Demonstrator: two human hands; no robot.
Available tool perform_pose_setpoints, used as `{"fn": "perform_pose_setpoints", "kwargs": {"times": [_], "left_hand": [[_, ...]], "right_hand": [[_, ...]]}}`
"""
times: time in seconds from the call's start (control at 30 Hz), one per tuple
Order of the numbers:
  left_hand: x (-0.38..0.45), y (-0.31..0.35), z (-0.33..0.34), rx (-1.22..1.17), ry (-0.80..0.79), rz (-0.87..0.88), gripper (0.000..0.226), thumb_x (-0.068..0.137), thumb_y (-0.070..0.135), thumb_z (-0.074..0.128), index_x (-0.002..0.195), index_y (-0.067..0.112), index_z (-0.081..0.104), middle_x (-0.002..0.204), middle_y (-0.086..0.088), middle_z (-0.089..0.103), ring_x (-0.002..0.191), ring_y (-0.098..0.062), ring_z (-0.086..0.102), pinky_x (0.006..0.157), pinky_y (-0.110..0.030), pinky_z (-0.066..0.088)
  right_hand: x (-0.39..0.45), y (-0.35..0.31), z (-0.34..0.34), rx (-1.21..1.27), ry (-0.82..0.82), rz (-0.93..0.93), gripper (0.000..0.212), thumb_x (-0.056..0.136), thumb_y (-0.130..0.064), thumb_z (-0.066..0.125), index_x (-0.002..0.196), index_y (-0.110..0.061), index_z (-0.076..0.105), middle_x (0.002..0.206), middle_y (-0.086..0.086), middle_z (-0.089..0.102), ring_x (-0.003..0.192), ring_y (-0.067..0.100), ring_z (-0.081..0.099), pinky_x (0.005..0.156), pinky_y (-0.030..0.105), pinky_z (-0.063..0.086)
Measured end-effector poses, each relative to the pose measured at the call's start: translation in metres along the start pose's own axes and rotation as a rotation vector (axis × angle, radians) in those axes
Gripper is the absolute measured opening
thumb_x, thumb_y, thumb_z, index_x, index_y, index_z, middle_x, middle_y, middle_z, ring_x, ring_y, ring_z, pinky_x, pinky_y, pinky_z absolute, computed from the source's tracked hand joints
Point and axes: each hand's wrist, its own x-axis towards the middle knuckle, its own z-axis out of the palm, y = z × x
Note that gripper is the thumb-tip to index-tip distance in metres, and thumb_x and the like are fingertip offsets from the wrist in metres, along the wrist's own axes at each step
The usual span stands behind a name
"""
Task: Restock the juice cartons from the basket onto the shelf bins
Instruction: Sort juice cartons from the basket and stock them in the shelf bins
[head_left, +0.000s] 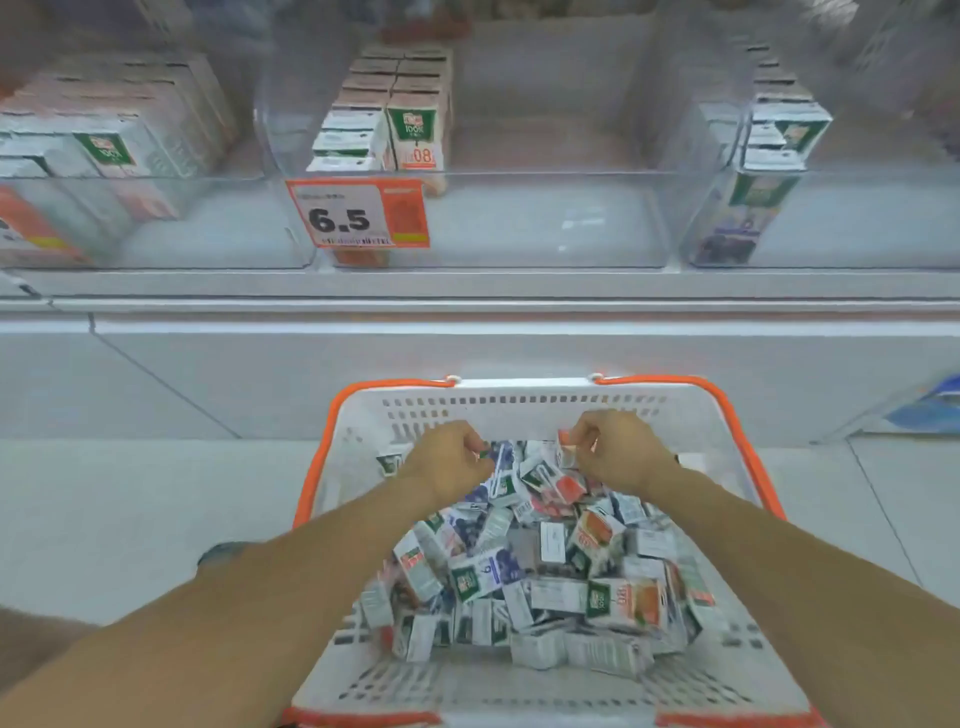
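Note:
A white basket (519, 402) with orange handles stands on the floor below me, holding a heap of several small juice cartons (545, 561). Both my hands are down at the far end of the heap. My left hand (449, 460) has its fingers curled around a blue-and-white carton (501, 460). My right hand (618, 452) pinches an orange-and-white carton (566, 449) by its top. Above, clear shelf bins hold upright cartons: the middle bin (519, 223) has two rows of orange cartons (387, 114) at its left side.
A left bin (156, 223) is packed with orange cartons, and a right bin (857, 223) holds a row of blue ones (779, 130). A price tag reading 6.5 (358, 214) hangs on the middle bin's front. White shelf ledge (467, 291) and tiled floor surround the basket.

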Motion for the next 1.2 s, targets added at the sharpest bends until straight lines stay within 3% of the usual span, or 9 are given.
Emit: {"fn": "perform_pose_setpoints", "kwargs": {"times": [0.17,0.3,0.57,0.7,0.8,0.9,1.0,1.1,1.2], "left_hand": [[0.014,-0.028,0.062,-0.092,0.006,-0.099,0.041,0.090,0.033,0.068,0.121,0.010,0.053,0.101,-0.001,0.056,0.094,-0.020,0.058,0.082,-0.029,0.047],[0.030,-0.021,0.084,-0.127,-0.013,-0.077,0.055,0.087,0.040,0.070,0.130,0.013,0.049,0.124,-0.006,0.053,0.098,-0.017,0.053,0.088,-0.030,0.046],[0.059,-0.006,0.106,-0.001,0.057,-0.209,0.079,0.080,0.051,0.074,0.136,0.009,0.038,0.134,-0.013,0.040,0.125,-0.028,0.042,0.098,-0.040,0.045],[0.064,-0.010,0.110,-0.023,0.064,-0.296,0.079,0.076,0.038,0.082,0.135,0.005,0.041,0.133,-0.017,0.043,0.125,-0.031,0.043,0.097,-0.040,0.044],[0.072,-0.003,0.097,-0.090,0.003,-0.426,0.050,0.069,0.029,0.088,0.096,0.006,0.053,0.102,-0.011,0.057,0.091,-0.024,0.057,0.071,-0.034,0.050],[0.072,0.002,0.085,-0.168,-0.071,-0.503,0.047,0.068,0.025,0.089,0.069,0.011,0.044,0.072,-0.003,0.050,0.063,-0.015,0.050,0.058,-0.031,0.044],[0.068,-0.005,0.080,-0.220,-0.131,-0.534,0.046,0.063,0.022,0.089,0.089,0.001,0.058,0.087,-0.006,0.058,0.082,-0.022,0.060,0.073,-0.033,0.055],[0.063,-0.012,0.073,-0.256,-0.170,-0.519,0.068,0.065,0.011,0.085,0.126,-0.001,0.057,0.103,-0.007,0.058,0.096,-0.024,0.061,0.083,-0.030,0.055],[0.052,-0.012,0.058,-0.275,-0.136,-0.449,0.067,0.071,-0.001,0.080,0.132,0.004,0.052,0.106,-0.007,0.052,0.103,-0.026,0.055,0.088,-0.032,0.050]], "right_hand": [[0.003,0.019,0.026,-0.197,0.084,0.032,0.046,0.086,-0.023,0.068,0.130,-0.021,0.056,0.131,0.001,0.052,0.123,0.021,0.044,0.103,0.036,0.040],[0.013,0.030,0.034,-0.168,0.014,0.127,0.071,0.084,-0.033,0.073,0.145,-0.018,0.040,0.148,0.004,0.038,0.138,0.026,0.032,0.114,0.042,0.031],[0.027,0.029,0.052,-0.389,0.037,0.058,0.066,0.080,-0.041,0.069,0.140,-0.037,0.042,0.129,0.007,0.038,0.125,0.030,0.035,0.105,0.046,0.034],[0.028,0.022,0.065,-0.559,0.030,-0.084,0.065,0.082,-0.050,0.068,0.141,-0.039,0.042,0.134,0.009,0.033,0.125,0.030,0.032,0.104,0.047,0.029],[0.032,0.016,0.069,-0.536,0.012,-0.059,0.059,0.081,-0.051,0.071,0.133,-0.034,0.051,0.134,0.010,0.031,0.127,0.031,0.029,0.106,0.047,0.026],[0.033,0.012,0.074,-0.505,-0.011,-0.055,0.053,0.077,-0.049,0.076,0.121,-0.028,0.056,0.133,0.007,0.033,0.127,0.030,0.029,0.105,0.047,0.023],[0.029,0.012,0.073,-0.423,-0.037,-0.070,0.046,0.077,-0.046,0.077,0.113,-0.028,0.056,0.133,-0.001,0.040,0.130,0.025,0.028,0.106,0.046,0.020],[0.023,0.010,0.064,-0.253,-0.054,-0.072,0.040,0.076,-0.040,0.079,0.107,-0.029,0.056,0.125,-0.008,0.049,0.128,0.017,0.027,0.103,0.041,0.017],[0.016,-0.001,0.047,-0.020,-0.074,-0.035,0.041,0.075,-0.033,0.083,0.101,-0.030,0.052,0.112,-0.007,0.053,0.112,0.016,0.045,0.094,0.033,0.033]]}}
